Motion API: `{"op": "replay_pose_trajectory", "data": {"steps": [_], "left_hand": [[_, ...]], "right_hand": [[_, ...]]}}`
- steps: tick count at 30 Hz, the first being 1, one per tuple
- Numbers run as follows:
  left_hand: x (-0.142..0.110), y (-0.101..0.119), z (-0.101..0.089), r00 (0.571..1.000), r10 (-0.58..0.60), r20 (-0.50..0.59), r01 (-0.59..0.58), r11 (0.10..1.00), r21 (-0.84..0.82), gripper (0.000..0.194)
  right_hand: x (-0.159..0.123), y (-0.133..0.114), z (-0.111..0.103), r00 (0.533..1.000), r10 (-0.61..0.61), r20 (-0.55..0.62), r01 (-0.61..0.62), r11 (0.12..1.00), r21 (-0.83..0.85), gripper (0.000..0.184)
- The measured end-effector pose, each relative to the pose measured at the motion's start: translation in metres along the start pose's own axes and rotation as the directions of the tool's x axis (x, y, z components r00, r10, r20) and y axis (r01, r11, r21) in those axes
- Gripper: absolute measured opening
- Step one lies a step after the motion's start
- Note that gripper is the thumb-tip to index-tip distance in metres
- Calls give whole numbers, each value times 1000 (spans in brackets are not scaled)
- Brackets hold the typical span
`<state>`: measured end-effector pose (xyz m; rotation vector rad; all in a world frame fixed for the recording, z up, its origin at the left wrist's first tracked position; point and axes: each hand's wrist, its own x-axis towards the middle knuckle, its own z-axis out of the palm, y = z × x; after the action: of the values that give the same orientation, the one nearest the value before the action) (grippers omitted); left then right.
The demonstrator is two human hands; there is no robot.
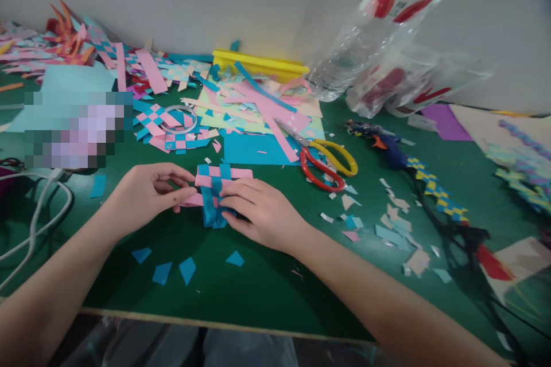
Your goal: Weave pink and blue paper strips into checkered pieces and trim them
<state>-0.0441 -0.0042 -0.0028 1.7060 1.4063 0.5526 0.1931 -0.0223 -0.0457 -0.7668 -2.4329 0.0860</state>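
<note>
A woven pink-and-blue paper-strip piece [207, 195] is pinched by the nearly closed left hand [148, 195] and the curled right hand [264, 212], over the green tabletop [258, 298]. The red-and-white label [383, 2] on the clear plastic bottle [342, 63] is illegible.

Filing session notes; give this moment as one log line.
left hand: touching pink strip | right hand: on blue-pink paper weave | scissors: untouched

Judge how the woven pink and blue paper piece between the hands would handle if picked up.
The woven paper piece is probably very light, being just a few thin strips. Its pink strip would likely flop where it sticks out, while the crossings with the blue strips may feel stiffer. It seems unlikely to roll, looking flat rather than round.
</note>
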Motion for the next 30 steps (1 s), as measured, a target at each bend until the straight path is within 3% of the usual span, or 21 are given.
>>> {"op": "replay_pose_trajectory", "data": {"steps": [6, 14, 23, 27, 30], "left_hand": [[3, -5, 3, 1000, 3, 7, -3, 1000, 30, 32], [4, -6, 9, 1000, 22, -10, -20, 987, 158, 30], [1, -7, 13, 998, 65, -15, -62, 989, 133, 33], [0, -8, 16, 960, 273, -65, -234, 905, 355, 28], [-1, -8, 19, 860, 509, -31, -412, 731, 544, 25]], "right_hand": [[-1, 1, 1, 995, 86, 53, -91, 992, 89, 16], [-2, 2, 2, 991, 134, 23, -136, 985, 106, 20], [-3, 5, 1, 996, 83, 26, -86, 987, 134, 17], [-3, 5, 2, 996, 81, 28, -84, 986, 146, 17], [-3, 5, 3, 996, 87, 19, -89, 986, 144, 15]]}}
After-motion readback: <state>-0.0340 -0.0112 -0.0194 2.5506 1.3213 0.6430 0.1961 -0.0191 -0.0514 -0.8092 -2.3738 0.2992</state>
